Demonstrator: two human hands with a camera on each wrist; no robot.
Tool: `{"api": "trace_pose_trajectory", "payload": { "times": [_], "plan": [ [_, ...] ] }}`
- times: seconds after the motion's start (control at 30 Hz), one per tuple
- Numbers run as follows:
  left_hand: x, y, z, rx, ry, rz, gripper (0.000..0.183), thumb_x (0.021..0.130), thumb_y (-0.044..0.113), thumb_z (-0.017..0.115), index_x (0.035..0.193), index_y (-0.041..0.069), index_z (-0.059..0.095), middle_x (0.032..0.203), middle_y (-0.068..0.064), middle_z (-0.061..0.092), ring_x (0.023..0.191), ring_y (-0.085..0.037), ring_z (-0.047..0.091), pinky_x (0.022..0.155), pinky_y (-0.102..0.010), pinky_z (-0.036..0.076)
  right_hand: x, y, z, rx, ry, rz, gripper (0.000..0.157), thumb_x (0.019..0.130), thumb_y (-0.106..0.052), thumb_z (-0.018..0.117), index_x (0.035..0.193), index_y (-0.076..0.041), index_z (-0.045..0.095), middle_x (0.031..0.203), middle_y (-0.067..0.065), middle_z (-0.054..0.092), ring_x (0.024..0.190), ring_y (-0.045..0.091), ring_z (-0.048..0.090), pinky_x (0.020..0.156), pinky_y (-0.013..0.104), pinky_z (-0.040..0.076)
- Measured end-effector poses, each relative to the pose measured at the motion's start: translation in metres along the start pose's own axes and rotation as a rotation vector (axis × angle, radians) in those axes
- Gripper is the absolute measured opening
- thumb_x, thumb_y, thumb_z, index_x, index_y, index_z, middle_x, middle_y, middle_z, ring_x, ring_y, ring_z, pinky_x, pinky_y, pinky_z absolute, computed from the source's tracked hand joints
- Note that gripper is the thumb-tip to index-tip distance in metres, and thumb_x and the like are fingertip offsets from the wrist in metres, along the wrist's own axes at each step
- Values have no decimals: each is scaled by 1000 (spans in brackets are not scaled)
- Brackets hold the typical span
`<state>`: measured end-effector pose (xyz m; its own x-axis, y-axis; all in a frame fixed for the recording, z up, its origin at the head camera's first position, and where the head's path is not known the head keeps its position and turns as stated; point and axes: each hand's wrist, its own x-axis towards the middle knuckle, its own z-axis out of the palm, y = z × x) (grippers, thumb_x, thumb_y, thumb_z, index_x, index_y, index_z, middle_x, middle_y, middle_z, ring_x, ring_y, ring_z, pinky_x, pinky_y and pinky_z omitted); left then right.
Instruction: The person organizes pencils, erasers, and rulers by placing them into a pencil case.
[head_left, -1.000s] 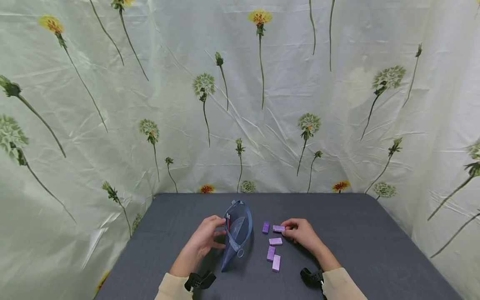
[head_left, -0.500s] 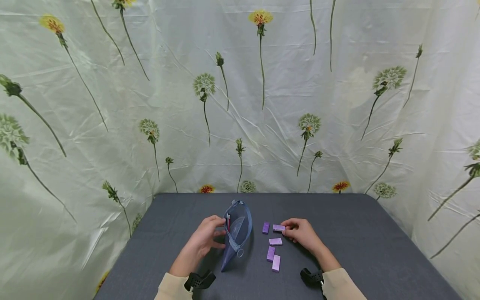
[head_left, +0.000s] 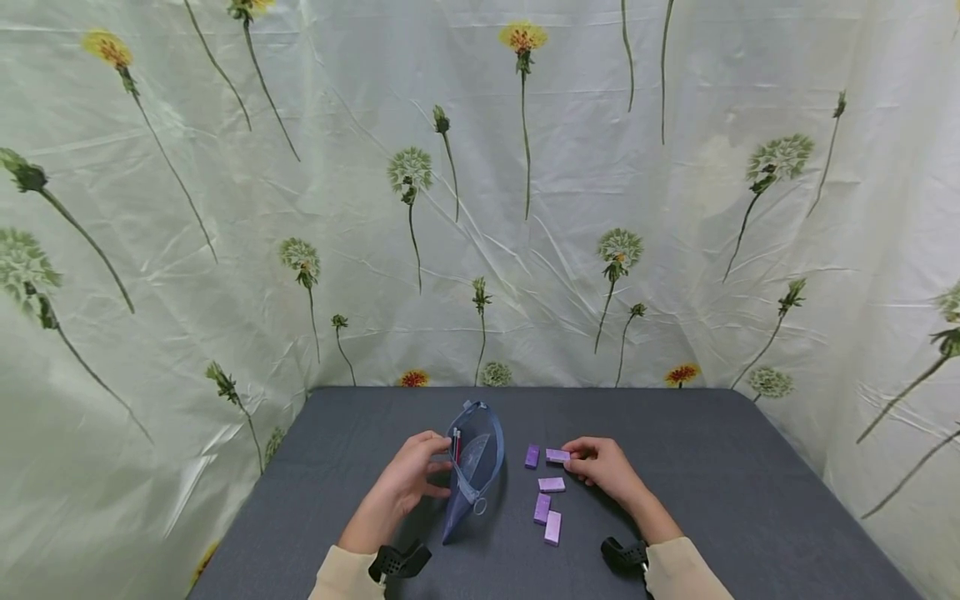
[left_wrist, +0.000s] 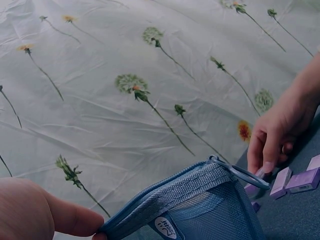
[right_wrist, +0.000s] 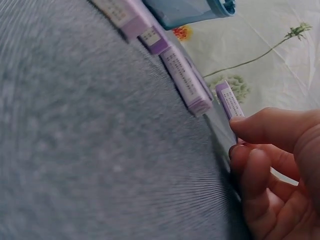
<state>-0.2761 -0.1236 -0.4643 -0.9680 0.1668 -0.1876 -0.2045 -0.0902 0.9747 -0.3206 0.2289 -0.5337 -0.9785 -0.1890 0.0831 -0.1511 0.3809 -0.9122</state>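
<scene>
A blue mesh zip pencil pouch (head_left: 487, 467) stands propped up with its mouth open. A red-and-dark pen or pencil and a clear protractor (head_left: 474, 457) show inside it. My left hand (head_left: 411, 473) grips the pouch's left rim; in the left wrist view, that hand (left_wrist: 60, 215) pinches one end of the zip edge. To the right, my right hand (head_left: 603, 467) pinches the end of a small purple box (head_left: 557, 457) between thumb and fingers. The right wrist view shows printed text on this box (right_wrist: 230, 102).
Several more small purple boxes lie between the hands: one dark purple box (head_left: 532, 456), a paler box (head_left: 551, 484), and two touching ones, a purple box (head_left: 542, 508) and a light box (head_left: 552, 527). A flowered curtain (head_left: 555, 250) hangs behind the grey table (head_left: 645, 417).
</scene>
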Motion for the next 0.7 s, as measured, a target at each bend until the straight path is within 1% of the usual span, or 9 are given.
{"api": "trace_pose_trajectory", "payload": {
  "times": [0.1, 0.2, 0.37, 0.5, 0.57, 0.7],
  "plan": [
    [0, 0, 0, 4, -2, -7, 20, 101, 22, 56, 85, 12, 52, 116, -19, 48, 100, -35, 56, 74, -63, 53, -2, -5, -2, 3, -19, 3, 24, 87, -9, 77, 110, -2, 72, 87, 7, 65, 65, 16, 59, 55, 30, 52],
    [0, 1, 1, 1, 1, -10, 20, 101, 23, 57, 85, 12, 51, 116, -17, 49, 99, -34, 56, 75, -63, 52, -4, -12, -3, 4, -26, -12, 25, 88, -10, 77, 112, -2, 71, 89, 8, 65, 67, 19, 60, 56, 32, 52],
    [1, 1, 3, -9, 2, -14, 20, 100, 24, 59, 86, 11, 52, 117, -16, 48, 102, -36, 56, 75, -63, 52, -5, -22, -7, -18, -38, -34, 27, 88, -8, 76, 112, 0, 71, 89, 10, 65, 68, 22, 60, 54, 34, 51],
    [1, 1, 2, -15, 6, -21, 20, 100, 22, 58, 85, 11, 52, 118, -18, 48, 100, -35, 56, 73, -61, 53, -3, -29, -11, -65, -66, -53, 26, 88, -9, 76, 112, -1, 71, 89, 9, 65, 68, 22, 61, 54, 38, 52],
    [2, 1, 1, -14, 7, -18, 20, 101, 22, 58, 84, 12, 51, 116, -18, 49, 97, -33, 56, 72, -60, 53, -1, -34, -14, -99, -64, -60, 24, 88, -10, 77, 110, -4, 72, 89, 8, 65, 69, 23, 61, 54, 40, 53],
    [3, 1, -1, -15, 12, -23, 21, 101, 21, 56, 82, 13, 51, 113, -17, 49, 93, -31, 56, 70, -58, 54, 1, -42, -15, -180, -59, -84, 21, 87, -12, 77, 108, -9, 74, 89, 4, 66, 68, 24, 62, 53, 38, 53]
  ]
}}
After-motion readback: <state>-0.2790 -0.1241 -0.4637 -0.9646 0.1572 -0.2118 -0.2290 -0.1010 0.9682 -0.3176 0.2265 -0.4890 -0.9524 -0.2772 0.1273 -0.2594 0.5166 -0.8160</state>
